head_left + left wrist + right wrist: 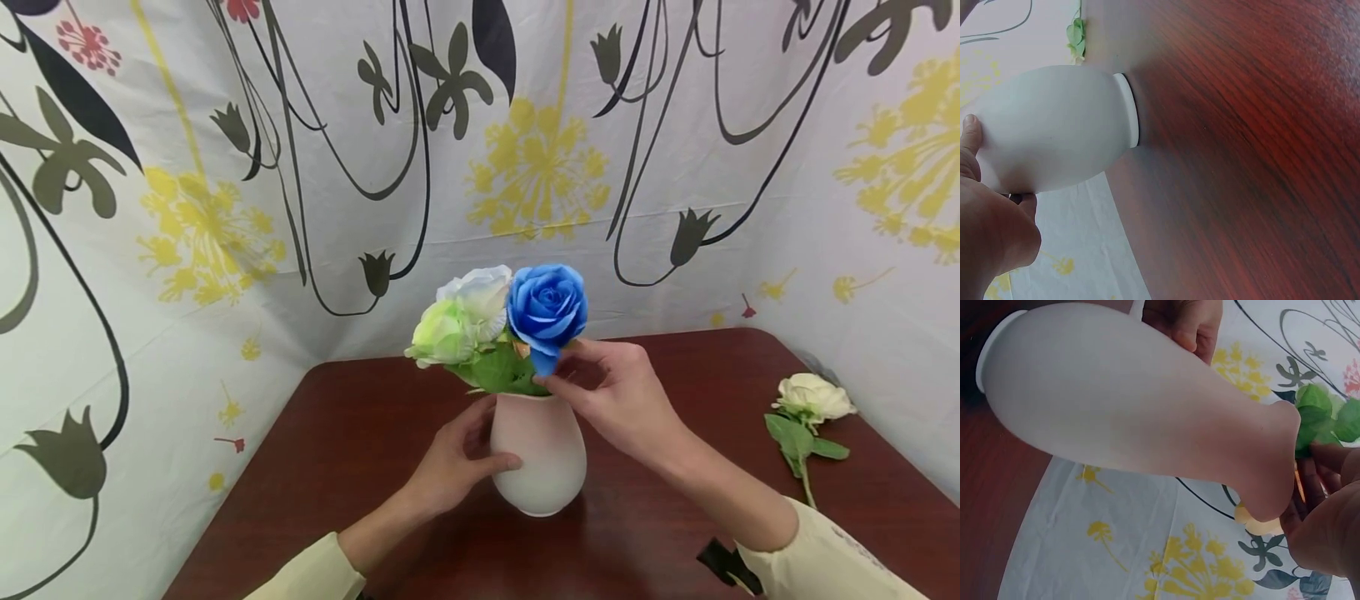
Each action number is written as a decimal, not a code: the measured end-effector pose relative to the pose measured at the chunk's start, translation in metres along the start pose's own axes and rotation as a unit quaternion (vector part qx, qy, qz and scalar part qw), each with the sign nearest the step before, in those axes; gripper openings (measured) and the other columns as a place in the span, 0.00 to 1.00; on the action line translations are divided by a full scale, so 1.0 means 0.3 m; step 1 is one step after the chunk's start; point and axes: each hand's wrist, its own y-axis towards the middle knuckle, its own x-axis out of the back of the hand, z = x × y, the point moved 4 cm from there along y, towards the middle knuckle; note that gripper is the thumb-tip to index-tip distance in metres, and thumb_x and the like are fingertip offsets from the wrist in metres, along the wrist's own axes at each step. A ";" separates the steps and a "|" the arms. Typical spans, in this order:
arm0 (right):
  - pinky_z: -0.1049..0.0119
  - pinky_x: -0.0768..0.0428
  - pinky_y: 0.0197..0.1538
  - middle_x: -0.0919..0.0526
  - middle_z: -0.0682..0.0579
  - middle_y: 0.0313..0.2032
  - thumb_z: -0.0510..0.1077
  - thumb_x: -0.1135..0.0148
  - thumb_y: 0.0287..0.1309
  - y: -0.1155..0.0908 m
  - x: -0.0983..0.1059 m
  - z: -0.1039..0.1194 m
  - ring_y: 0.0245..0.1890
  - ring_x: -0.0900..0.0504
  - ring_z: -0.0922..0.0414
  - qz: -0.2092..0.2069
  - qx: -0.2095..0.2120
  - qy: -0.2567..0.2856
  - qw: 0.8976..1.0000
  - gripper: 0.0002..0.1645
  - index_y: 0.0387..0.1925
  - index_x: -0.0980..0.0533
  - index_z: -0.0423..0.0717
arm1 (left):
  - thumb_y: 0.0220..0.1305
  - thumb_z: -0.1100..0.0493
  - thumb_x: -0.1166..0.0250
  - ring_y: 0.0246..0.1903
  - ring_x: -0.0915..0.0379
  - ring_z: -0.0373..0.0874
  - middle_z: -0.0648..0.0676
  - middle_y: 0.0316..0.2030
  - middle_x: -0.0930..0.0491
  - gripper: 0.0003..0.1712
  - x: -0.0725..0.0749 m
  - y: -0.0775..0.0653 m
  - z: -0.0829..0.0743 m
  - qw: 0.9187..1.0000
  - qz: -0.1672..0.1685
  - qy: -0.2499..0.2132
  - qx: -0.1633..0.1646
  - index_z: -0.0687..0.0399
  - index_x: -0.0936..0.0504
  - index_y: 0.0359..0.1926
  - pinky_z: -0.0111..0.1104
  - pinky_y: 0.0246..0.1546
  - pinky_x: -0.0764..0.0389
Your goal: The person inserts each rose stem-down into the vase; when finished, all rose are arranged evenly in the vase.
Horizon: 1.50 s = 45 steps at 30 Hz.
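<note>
A white vase stands upright on the dark red-brown table, its neck pinkish in the right wrist view. My left hand grips the vase's left side, thumb across the front; the left wrist view shows the same hold on the vase. At the mouth, my right hand pinches the blue rose just below its bloom. The fingertips are partly hidden by petals. Beside it in the vase are a whitish rose and a yellow-green rose, above green leaves. The stems inside are hidden.
A cream rose with leaves and a stem lies at the table's right side. The wood-grain table ends against a white cloth backdrop with printed flowers. Under my right sleeve a black strap shows.
</note>
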 end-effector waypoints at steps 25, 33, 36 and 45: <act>0.66 0.13 0.38 0.09 0.50 0.38 0.32 0.27 0.64 0.016 -0.025 0.017 0.35 0.11 0.57 -0.023 -0.062 0.077 0.995 0.13 0.49 0.11 0.42 | 0.66 0.54 0.22 0.63 0.21 0.43 0.43 0.68 0.23 0.42 -0.003 0.002 0.000 1.000 0.001 -0.005 -0.002 0.29 0.31 0.77 0.37 0.62 0.20; 0.66 0.16 0.32 0.10 0.55 0.32 0.31 0.23 0.59 0.013 -0.034 0.034 0.25 0.16 0.57 -0.024 0.002 0.030 0.999 0.12 0.43 0.11 0.46 | 0.68 0.55 0.23 0.64 0.22 0.43 0.43 0.68 0.23 0.42 -0.005 0.003 0.002 1.000 0.006 -0.009 -0.006 0.27 0.31 0.77 0.38 0.63 0.20; 0.66 0.15 0.33 0.11 0.55 0.32 0.32 0.23 0.59 0.014 -0.037 0.039 0.27 0.15 0.57 -0.021 -0.001 0.028 0.999 0.11 0.41 0.11 0.47 | 0.67 0.55 0.23 0.64 0.22 0.42 0.43 0.68 0.23 0.42 -0.004 0.004 -0.001 1.000 0.003 -0.006 -0.008 0.27 0.31 0.77 0.38 0.63 0.20; 0.64 0.13 0.36 0.09 0.54 0.35 0.33 0.25 0.62 -0.005 -0.019 0.048 0.31 0.13 0.59 -0.037 -0.051 0.022 0.998 0.11 0.45 0.10 0.47 | 0.66 0.54 0.22 0.64 0.22 0.42 0.43 0.69 0.24 0.44 -0.005 -0.001 0.000 1.000 -0.003 -0.003 0.001 0.28 0.32 0.77 0.37 0.62 0.20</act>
